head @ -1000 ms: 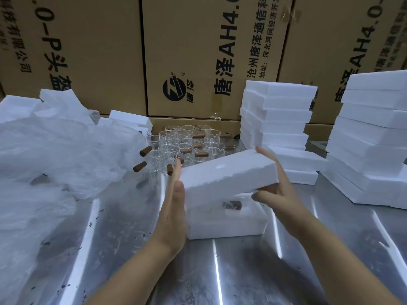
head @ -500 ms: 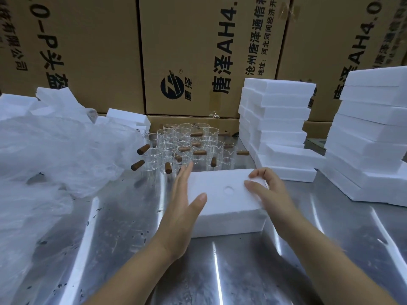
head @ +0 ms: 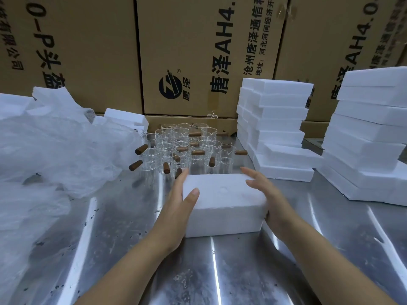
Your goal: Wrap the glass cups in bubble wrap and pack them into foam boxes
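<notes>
Two grips on one foam box (head: 222, 194), one at each end.

Left grip (head: 180, 208): fingers straight along the box's left end, thumb laid over the top edge. It lies flat against the foam, not curled round it.

Right grip (head: 271, 197): palm at the right end, fingers spread loosely over the far corner. It is also wide, pressing rather than clasping.

The box sits between them on the steel table (head: 220, 271). Lid on, seam showing along the near face, a small round dimple in the top. Contents hidden; cannot tell whether a cup is inside.

Just beyond the fingertips: a cluster of glass cups (head: 187, 146), upright and bare, brown wooden handles (head: 141, 149) sticking out sideways. None wrapped, as far as I can see.

Out past the left grip: a loose heap of bubble wrap (head: 55, 150), with foam pieces behind it.

Out past the right grip: a stack of foam boxes (head: 275, 119), then a taller stack (head: 370, 137) farther right. Whether these are packed or empty does not show.

Cardboard cartons (head: 198, 51) wall off the back.

Judgement: this one box looks to be at its closing step, lid seated and being squared or pressed home. The task as a whole is well short of done, with many cups unwrapped and plenty of wrap on hand. The likely next step is to set this box aside, then reach for a cup.
</notes>
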